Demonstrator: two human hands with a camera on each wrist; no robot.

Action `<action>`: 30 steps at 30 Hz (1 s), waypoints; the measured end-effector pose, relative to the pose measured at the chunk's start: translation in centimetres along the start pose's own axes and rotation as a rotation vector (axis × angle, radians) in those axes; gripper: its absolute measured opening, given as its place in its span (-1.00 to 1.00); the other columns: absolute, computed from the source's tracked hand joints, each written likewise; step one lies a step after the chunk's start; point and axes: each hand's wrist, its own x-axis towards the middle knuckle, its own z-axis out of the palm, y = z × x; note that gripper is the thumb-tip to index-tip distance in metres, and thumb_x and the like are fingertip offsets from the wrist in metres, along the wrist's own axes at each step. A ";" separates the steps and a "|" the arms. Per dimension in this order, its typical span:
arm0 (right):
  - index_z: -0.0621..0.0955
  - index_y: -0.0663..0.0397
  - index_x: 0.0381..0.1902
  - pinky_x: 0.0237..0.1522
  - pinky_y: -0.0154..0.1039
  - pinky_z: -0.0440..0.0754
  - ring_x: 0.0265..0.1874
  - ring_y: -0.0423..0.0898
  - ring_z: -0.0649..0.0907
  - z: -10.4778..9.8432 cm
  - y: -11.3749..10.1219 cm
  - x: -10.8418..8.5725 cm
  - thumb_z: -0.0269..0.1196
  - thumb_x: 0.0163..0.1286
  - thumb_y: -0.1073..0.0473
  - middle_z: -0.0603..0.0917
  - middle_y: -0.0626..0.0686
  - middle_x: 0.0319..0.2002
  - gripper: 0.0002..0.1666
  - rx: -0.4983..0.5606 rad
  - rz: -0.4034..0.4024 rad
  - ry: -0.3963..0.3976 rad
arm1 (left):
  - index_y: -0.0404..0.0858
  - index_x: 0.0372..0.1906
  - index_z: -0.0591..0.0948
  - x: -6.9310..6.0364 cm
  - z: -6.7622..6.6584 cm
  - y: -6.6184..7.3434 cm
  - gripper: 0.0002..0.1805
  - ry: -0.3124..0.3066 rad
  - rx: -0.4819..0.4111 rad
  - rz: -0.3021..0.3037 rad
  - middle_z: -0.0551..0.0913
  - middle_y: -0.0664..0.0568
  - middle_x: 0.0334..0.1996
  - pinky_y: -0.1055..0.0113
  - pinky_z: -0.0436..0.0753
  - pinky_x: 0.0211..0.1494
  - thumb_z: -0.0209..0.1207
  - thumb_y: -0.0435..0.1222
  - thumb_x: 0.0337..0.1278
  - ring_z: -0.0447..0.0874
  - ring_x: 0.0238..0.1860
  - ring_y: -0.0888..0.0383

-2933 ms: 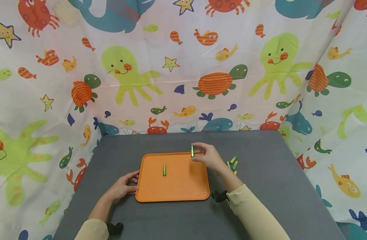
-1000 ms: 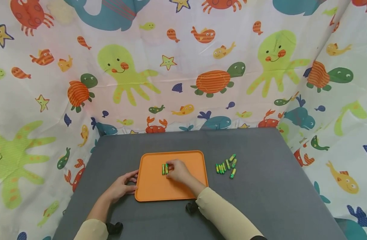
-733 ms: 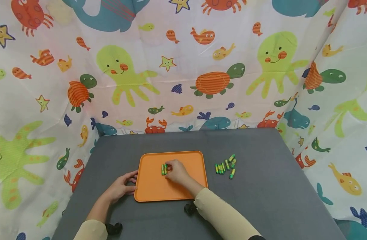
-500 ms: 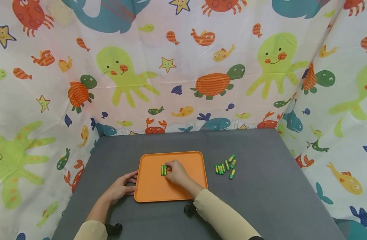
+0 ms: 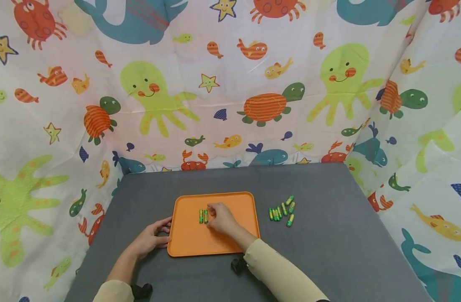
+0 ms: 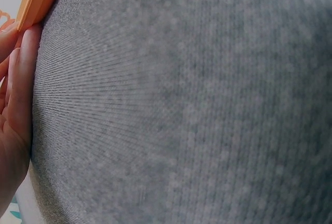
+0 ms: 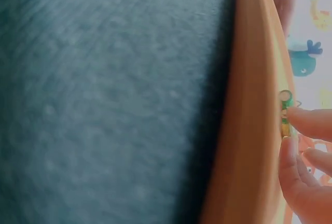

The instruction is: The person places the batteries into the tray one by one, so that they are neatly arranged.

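My left hand (image 5: 149, 240) rests, fingers relaxed, against the tray (image 5: 211, 247). My right hand (image 5: 224, 219) is at one battery (image 5: 205, 216) on it, just beside a second battery (image 5: 201, 216); I can't tell whether it pinches. I should align both, then lift away vertically.

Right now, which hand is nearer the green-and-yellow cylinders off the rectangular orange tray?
Right: right hand left of the cylinders, over the tray; left hand farther left, at its edge.
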 end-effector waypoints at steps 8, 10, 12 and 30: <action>0.45 0.12 0.43 -0.02 -0.18 0.67 0.06 0.00 0.61 -1.0 -0.8 -0.5 0.48 0.11 0.41 0.59 0.13 0.17 -0.10 0.062 -0.024 0.046 | -0.13 0.58 0.22 -0.1 -0.1 -0.6 -0.14 0.000 0.002 0.012 0.38 -0.21 0.24 0.15 0.76 -0.02 0.35 -0.34 0.22 0.46 0.14 -0.08; 0.45 0.12 0.43 0.00 -0.16 0.68 0.08 0.01 0.61 -1.4 -0.9 -0.7 0.48 0.14 0.38 0.59 0.14 0.19 -0.13 0.075 -0.045 0.060 | -0.14 0.57 0.23 -0.1 -0.1 -0.6 -0.14 0.004 0.001 0.009 0.38 -0.21 0.24 0.15 0.76 -0.02 0.35 -0.35 0.21 0.46 0.14 -0.08; 0.46 0.11 0.42 0.01 -0.14 0.68 0.10 0.03 0.62 -2.0 -1.2 -0.9 0.48 0.16 0.35 0.59 0.16 0.20 -0.15 0.089 -0.067 0.073 | -0.14 0.57 0.23 -0.1 0.0 -0.5 -0.14 0.012 0.004 0.007 0.39 -0.20 0.24 0.15 0.76 -0.02 0.35 -0.35 0.21 0.47 0.13 -0.06; 0.47 0.03 0.42 0.03 -0.13 0.71 0.13 0.07 0.59 -7.6 -1.9 -4.0 0.47 0.24 0.29 0.56 0.15 0.18 -0.21 0.201 -0.145 0.193 | -0.14 0.57 0.24 0.2 -0.1 -1.0 -0.14 0.006 0.012 0.017 0.39 -0.22 0.22 0.16 0.76 -0.03 0.36 -0.35 0.20 0.48 0.11 -0.06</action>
